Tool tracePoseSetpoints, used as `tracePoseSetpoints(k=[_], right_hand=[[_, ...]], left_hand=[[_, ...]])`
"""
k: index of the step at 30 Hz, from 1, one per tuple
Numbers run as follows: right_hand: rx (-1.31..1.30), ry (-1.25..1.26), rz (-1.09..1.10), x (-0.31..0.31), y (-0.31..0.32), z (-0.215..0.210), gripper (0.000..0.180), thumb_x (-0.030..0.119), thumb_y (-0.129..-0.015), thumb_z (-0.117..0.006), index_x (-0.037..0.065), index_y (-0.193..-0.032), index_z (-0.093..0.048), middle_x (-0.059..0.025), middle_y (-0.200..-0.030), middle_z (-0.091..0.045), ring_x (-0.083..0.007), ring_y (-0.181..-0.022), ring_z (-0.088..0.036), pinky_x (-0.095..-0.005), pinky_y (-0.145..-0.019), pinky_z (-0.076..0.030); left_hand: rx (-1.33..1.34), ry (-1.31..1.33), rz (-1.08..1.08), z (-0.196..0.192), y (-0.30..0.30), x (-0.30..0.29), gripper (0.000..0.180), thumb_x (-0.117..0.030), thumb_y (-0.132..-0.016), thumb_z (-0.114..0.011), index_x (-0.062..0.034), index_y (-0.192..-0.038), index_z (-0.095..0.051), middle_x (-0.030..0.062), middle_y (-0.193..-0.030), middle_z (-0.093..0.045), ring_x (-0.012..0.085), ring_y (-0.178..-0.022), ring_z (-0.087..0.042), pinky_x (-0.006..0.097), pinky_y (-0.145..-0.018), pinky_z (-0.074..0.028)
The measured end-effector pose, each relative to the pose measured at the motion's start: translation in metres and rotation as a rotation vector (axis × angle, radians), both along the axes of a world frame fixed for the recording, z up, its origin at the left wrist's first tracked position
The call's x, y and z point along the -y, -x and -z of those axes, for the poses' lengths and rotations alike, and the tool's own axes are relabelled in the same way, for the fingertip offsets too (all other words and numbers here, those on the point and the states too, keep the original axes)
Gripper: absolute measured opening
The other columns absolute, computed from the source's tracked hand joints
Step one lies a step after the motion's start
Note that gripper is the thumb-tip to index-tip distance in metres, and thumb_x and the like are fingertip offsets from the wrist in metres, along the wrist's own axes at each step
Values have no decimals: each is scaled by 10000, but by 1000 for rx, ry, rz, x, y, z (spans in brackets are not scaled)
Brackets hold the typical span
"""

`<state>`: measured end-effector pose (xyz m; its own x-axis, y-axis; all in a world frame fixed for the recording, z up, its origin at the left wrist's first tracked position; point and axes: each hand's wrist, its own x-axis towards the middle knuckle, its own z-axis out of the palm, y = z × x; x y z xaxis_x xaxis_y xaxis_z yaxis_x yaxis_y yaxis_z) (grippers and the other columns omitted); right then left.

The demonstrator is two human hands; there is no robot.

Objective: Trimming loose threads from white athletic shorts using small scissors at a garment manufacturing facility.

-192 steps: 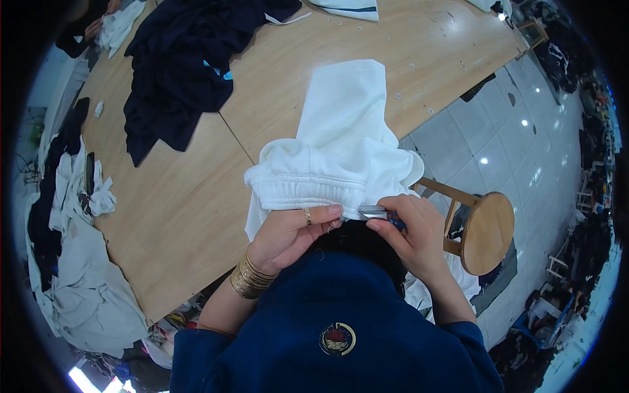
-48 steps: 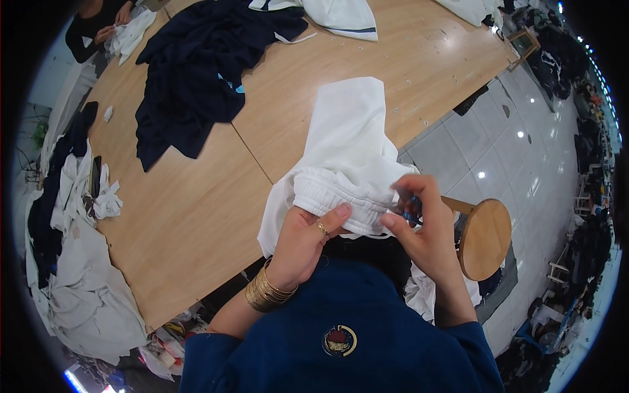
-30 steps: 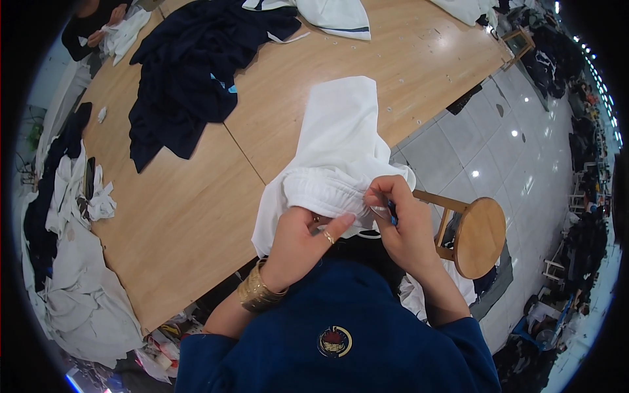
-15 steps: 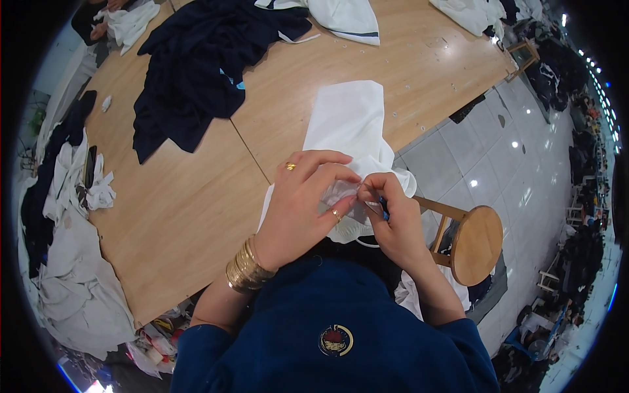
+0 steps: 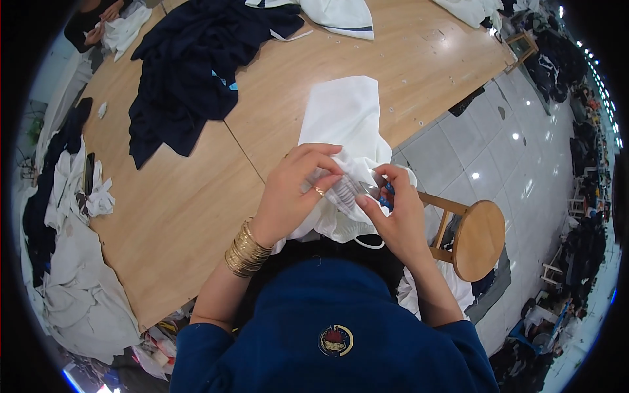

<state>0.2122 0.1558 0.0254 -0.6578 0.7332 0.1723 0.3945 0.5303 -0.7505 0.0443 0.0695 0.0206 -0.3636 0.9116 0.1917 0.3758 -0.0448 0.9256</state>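
Note:
A white garment (image 5: 344, 111) lies over the table's near edge and hangs down toward my lap. Its gathered, elastic-looking band (image 5: 345, 194) shows between my hands, with a white cord loop below. My left hand (image 5: 288, 190), with rings and a stack of gold bangles at the wrist, pinches the cloth near the band. In my right hand (image 5: 403, 216) is a small pair of thread snips (image 5: 386, 196) with blue handles. Their metal blades rest close beside the gathered band, pointing left; whether the tips touch the cloth I cannot tell.
A dark navy garment (image 5: 190, 78) spreads over the wooden table (image 5: 170, 242), with white, navy-edged cloth (image 5: 344, 16) beyond. Pale fabric (image 5: 85, 281) drapes off the left side. A round wooden stool (image 5: 479, 240) stands at right. Another person's hands (image 5: 97, 29) hold white cloth at the far left.
My hands have moved slightly apart, and the gathered band between them now shows. The snips have come into fuller view as my right hand opened up around them. The view has shifted slightly.

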Motion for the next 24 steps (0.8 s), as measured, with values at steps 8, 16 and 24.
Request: tracePoseSetpoints(k=[8,16,24], right_hand=[[186,7,-126,15,-4,11,331,341,-827,-600,38,-917,-503,-115,-626,-567,-284,-543,-582,-354,-461,-422],[242,-37,-112,19,6,15,319,341,-838,-588,42,-889,-492,-105,-590,-570,-275,-519,-584,-344,-438,-425],[291,-114,-110,19,9,7,310,336,-849,-572,40,-855,-480,-94,-582,-572,-250,-512,-584,-332,-430,-418]], left_hand=[[149,38,42,12,6,3,73,-91,-793,-618,-56,-852,-595,94,-1153,-555,211,-1069,-502,315,-917,-371],[179,63,74,10,8,4,75,-122,-800,-623,-68,-848,-601,77,-1219,-510,204,-1105,-466,324,-931,-357],[192,81,80,9,9,3,75,-121,-791,-632,-64,-833,-607,72,-1219,-514,195,-1088,-482,318,-929,-364]])
